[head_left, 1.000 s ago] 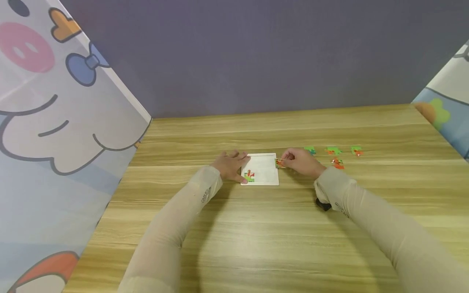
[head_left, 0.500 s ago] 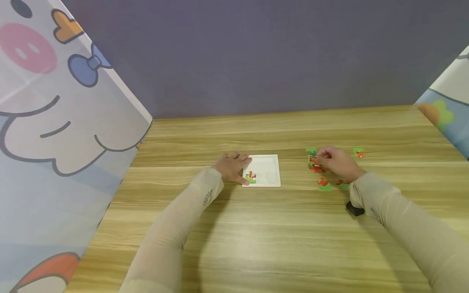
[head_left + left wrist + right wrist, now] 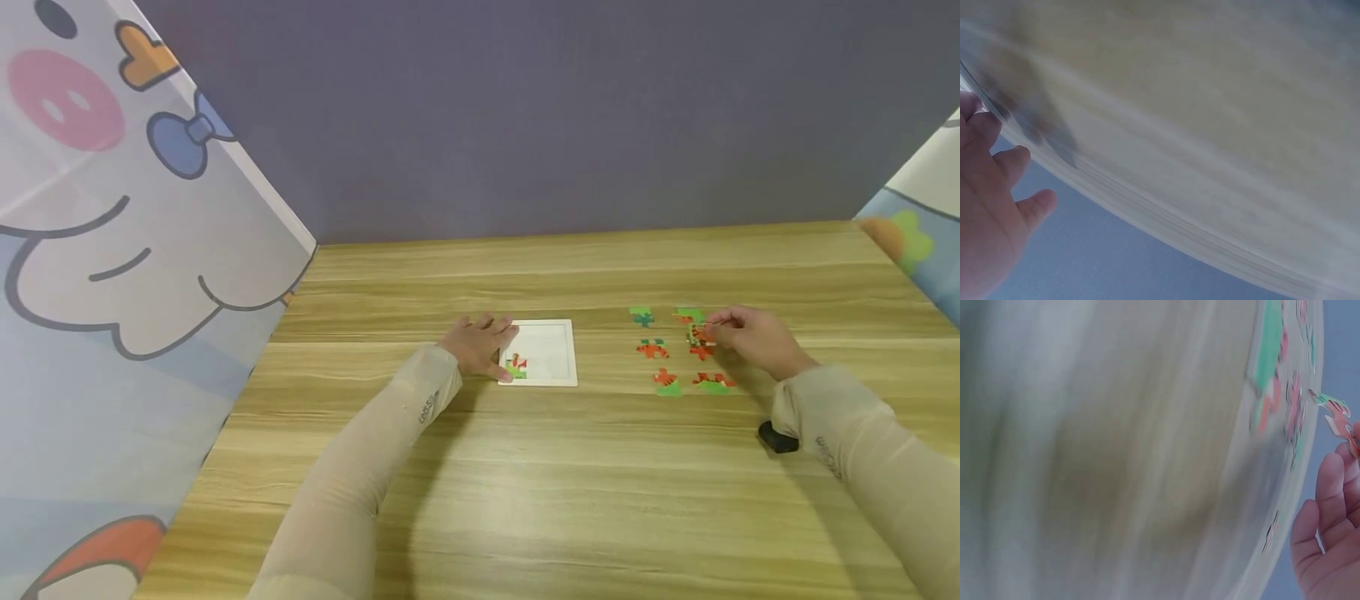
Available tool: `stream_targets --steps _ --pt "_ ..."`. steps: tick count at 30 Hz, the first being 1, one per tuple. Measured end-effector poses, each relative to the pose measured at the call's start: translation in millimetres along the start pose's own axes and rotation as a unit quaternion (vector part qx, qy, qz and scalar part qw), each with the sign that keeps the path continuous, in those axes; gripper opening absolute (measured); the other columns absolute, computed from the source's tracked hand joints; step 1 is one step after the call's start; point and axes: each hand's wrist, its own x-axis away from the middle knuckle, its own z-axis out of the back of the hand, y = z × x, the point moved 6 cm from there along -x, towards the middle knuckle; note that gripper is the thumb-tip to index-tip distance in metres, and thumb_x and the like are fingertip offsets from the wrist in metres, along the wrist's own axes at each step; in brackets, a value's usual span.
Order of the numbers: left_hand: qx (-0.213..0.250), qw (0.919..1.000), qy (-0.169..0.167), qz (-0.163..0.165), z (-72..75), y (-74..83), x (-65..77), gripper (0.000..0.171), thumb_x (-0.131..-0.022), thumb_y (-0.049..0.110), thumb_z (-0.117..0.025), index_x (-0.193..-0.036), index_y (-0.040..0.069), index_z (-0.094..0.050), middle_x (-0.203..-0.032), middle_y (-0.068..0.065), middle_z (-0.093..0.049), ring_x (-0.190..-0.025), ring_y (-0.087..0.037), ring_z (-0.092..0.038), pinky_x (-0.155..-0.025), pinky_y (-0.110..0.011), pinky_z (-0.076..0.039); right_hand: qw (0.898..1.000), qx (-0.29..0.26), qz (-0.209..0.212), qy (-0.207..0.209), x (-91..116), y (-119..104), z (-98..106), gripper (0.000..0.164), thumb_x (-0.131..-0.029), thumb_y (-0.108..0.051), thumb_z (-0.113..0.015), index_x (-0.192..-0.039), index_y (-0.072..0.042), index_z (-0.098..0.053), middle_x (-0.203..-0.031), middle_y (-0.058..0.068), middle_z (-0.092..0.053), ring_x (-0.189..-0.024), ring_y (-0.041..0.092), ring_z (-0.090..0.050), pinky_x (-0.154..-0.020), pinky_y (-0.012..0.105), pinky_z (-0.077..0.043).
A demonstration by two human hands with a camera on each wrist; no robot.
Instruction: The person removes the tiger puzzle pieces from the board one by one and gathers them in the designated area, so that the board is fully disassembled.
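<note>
In the head view my left hand (image 3: 474, 345) lies with spread fingers on the left edge of a white puzzle tray (image 3: 537, 382). One green and red jigsaw piece (image 3: 517, 369) sits in the tray's near left corner, close to my thumb. My right hand (image 3: 757, 337) pinches another jigsaw piece (image 3: 696, 335) between thumb and fingertips, above the loose pieces to the right. That held piece (image 3: 1339, 419) shows orange and green in the right wrist view, raised off the table. The left wrist view shows my left fingers (image 3: 1013, 164) but not the tray.
Several loose jigsaw pieces lie in rough rows right of the tray, among them a green-blue piece (image 3: 641, 317), a red one (image 3: 652, 349) and a red-green one (image 3: 667, 382). A grey panel (image 3: 585, 125) stands behind the wooden table (image 3: 525, 483).
My right hand has moved right, carrying the pinched jigsaw piece from the tray's right edge to over the loose pieces. My left hand has stayed on the tray.
</note>
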Motion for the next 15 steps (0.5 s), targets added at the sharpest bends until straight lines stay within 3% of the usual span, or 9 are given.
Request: stream_targets --steps 11,15 --pt "-0.003 1.0000 0.008 0.000 -1.9 2.7 0.3 0.095 -0.085 0.060 -0.055 -0.155 0.019 -0.006 -0.160 0.000 0.001 -0.146 -0.027 -0.001 -0.116 -0.050 -0.003 1.000 0.016 -0.006 0.012 9.2 23.0 17.9 0.038 -0.099 -0.027 -0.053 -0.113 0.008 -0.059 -0.091 0.005 -0.068 -0.071 0.000 -0.056 -0.061 0.022 -0.048" --pt "-0.008 0.9999 0.009 0.001 -2.6 3.4 0.1 0.094 -0.086 0.060 -0.055 -0.155 0.019 -0.007 -0.160 0.000 0.000 -0.146 -0.027 -0.002 -0.116 -0.050 -0.004 1.000 -0.008 -0.019 0.013 11.9 29.5 21.0 0.040 -0.098 -0.028 -0.055 -0.114 0.009 -0.060 -0.089 -0.011 -0.066 -0.071 -0.003 -0.056 -0.061 0.020 -0.049"
